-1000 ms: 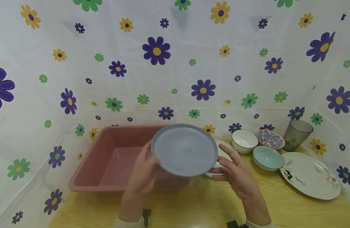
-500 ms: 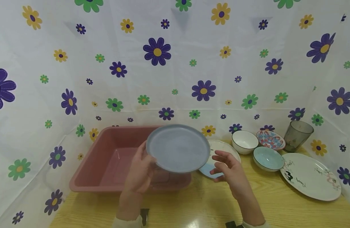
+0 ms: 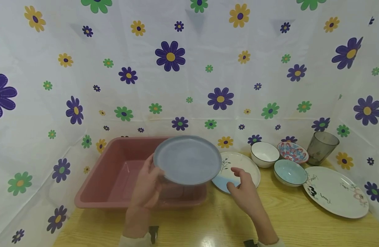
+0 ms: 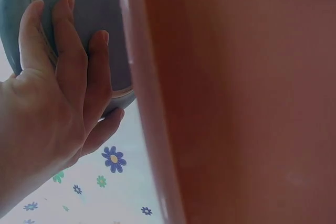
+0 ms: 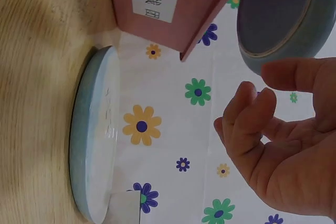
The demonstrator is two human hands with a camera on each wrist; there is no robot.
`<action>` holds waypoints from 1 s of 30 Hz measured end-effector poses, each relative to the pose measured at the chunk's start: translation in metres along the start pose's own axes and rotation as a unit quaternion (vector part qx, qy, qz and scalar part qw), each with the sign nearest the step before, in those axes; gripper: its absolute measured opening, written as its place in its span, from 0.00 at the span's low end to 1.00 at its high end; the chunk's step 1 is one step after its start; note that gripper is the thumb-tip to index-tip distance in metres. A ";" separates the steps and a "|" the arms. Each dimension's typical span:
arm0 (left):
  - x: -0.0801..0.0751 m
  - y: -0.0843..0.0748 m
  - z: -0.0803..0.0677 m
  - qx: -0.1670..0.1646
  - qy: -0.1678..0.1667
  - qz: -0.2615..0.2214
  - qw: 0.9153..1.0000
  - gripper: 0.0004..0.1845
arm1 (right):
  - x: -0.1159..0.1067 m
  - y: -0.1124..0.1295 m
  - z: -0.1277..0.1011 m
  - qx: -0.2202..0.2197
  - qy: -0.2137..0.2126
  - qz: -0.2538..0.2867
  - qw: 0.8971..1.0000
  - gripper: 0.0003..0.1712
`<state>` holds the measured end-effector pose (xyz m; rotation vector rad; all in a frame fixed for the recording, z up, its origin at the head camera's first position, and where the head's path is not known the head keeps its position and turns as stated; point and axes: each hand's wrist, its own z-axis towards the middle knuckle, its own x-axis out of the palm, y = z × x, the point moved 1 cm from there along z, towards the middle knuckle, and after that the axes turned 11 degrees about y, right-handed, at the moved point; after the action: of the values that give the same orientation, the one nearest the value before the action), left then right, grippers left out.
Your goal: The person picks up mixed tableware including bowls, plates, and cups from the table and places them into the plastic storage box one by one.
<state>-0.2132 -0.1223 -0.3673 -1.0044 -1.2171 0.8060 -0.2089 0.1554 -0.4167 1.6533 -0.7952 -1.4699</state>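
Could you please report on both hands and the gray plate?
Left hand holding gray plate aloft. Right hand empty. Tub close by, nothing seen blocking.

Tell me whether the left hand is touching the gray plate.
Touching: the left wrist view shows the left hand with its fingers spread against the underside of the gray plate.

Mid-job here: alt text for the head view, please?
A person's left hand holds up a round blue-grey plate, which hides part of a pink basin. The empty right hand hangs before a white-and-blue plate on the wood-grain table. Farther right: a white bowl, patterned bowl, light-blue bowl, tinted glass and printed plate.
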 end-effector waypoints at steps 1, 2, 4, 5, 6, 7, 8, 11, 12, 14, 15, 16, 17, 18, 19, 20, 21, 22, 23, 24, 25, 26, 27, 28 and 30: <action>-0.001 0.000 0.000 0.000 -0.002 -0.003 1.000 0.43 | 0.001 0.000 0.000 0.002 0.001 -0.014 1.000 0.31; -0.003 0.000 0.001 0.001 -0.006 -0.004 1.000 0.43 | 0.002 -0.001 0.000 0.005 0.003 -0.027 1.000 0.31; -0.006 0.000 0.002 0.000 -0.014 -0.010 1.000 0.44 | 0.004 -0.002 0.000 0.010 0.007 -0.048 0.999 0.31; -0.008 0.000 0.003 0.000 -0.016 -0.011 1.000 0.44 | 0.004 -0.002 0.000 0.010 0.010 -0.057 0.998 0.32; -0.009 0.000 0.003 -0.001 -0.020 -0.013 1.000 0.44 | 0.005 -0.002 0.000 0.011 0.012 -0.067 0.998 0.32; -0.011 -0.001 0.003 -0.001 -0.024 -0.014 1.000 0.44 | 0.007 -0.003 0.000 0.009 0.015 -0.075 0.997 0.32; -0.012 -0.001 0.004 -0.001 -0.027 -0.014 1.000 0.44 | 0.008 -0.004 -0.001 0.006 0.019 -0.081 0.996 0.32; -0.016 -0.003 0.005 0.001 -0.039 -0.017 0.999 0.45 | 0.012 -0.005 0.000 -0.005 0.031 -0.096 0.995 0.34; -0.017 -0.003 0.005 0.002 -0.043 -0.021 0.999 0.45 | 0.014 -0.006 0.000 -0.008 0.035 -0.099 0.994 0.34; -0.019 -0.005 0.005 0.004 -0.048 -0.028 0.998 0.45 | 0.017 -0.006 0.001 -0.015 0.040 -0.099 0.994 0.34; -0.019 -0.006 0.005 0.006 -0.049 -0.031 0.998 0.45 | 0.018 -0.007 0.001 -0.019 0.041 -0.097 0.994 0.34; -0.020 -0.006 0.004 0.006 -0.051 -0.034 0.998 0.45 | 0.020 -0.007 0.002 -0.024 0.042 -0.095 0.994 0.34; -0.021 -0.007 0.004 0.006 -0.051 -0.033 0.998 0.45 | 0.021 -0.007 0.002 -0.029 0.041 -0.093 0.994 0.34; -0.022 -0.008 0.003 0.007 -0.052 -0.036 0.998 0.45 | 0.023 -0.006 0.003 -0.035 0.041 -0.091 0.994 0.34; -0.023 -0.008 0.003 0.007 -0.053 -0.035 0.998 0.44 | 0.024 -0.006 0.003 -0.040 0.040 -0.088 0.994 0.33; -0.024 -0.008 0.003 0.007 -0.054 -0.035 0.998 0.44 | 0.026 -0.005 0.003 -0.044 0.041 -0.085 0.995 0.33; -0.025 -0.009 0.003 0.007 -0.055 -0.033 0.998 0.44 | 0.027 -0.005 0.003 -0.047 0.042 -0.082 0.995 0.33; -0.025 -0.009 0.003 0.007 -0.056 -0.032 0.998 0.44 | 0.029 -0.004 0.003 -0.049 0.044 -0.080 0.995 0.33; -0.026 -0.009 0.003 0.007 -0.057 -0.034 0.998 0.44 | 0.030 -0.004 0.003 -0.052 0.046 -0.079 0.994 0.33; -0.027 -0.009 0.003 0.007 -0.058 -0.036 0.998 0.44 | 0.032 -0.004 0.003 -0.052 0.048 -0.079 0.994 0.33; -0.028 -0.009 0.003 0.007 -0.059 -0.037 0.998 0.43 | 0.033 -0.004 0.003 -0.053 0.050 -0.079 0.994 0.33; -0.029 -0.008 0.003 0.007 -0.060 -0.040 0.997 0.43 | 0.034 -0.003 0.003 -0.054 0.052 -0.078 0.994 0.33; -0.030 -0.008 0.003 0.006 -0.061 -0.042 0.997 0.43 | 0.036 -0.003 0.003 -0.057 0.053 -0.079 0.994 0.33; -0.031 -0.008 0.003 0.006 -0.063 -0.043 0.997 0.43 | 0.037 -0.003 0.003 -0.060 0.054 -0.079 0.994 0.33; -0.033 -0.008 0.003 0.003 -0.067 -0.044 0.997 0.44 | 0.040 -0.003 0.003 -0.065 0.055 -0.079 0.993 0.33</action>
<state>-0.2228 -0.1544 -0.3711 -0.8978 -1.3624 0.8178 -0.2061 0.1224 -0.4394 1.7129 -0.5065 -1.4909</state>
